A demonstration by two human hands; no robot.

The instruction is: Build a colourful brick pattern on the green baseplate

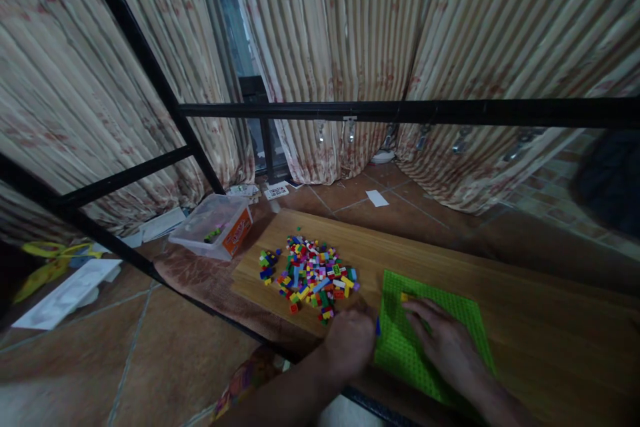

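Note:
A green studded baseplate [400, 340] lies on the wooden board. My right hand [445, 337] is over it, its fingertips closed at a small yellow brick [404, 296] near the plate's far left corner. The fingers partly cover this brick, and I cannot tell whether it is pressed onto the studs. Just off the plate's left edge, my left hand [353, 337] is curled closed, with a blue brick [378, 327] poking out on its right side. A heap of mixed coloured bricks [315, 273] spreads over the board beyond my left hand.
A clear plastic box [200, 223] with an orange label and a few pieces inside stands left of the wooden board [425, 247]. Black metal bars [300, 110] cross in front of the curtains [340, 27]. A white paper [377, 198] lies on the tiled floor.

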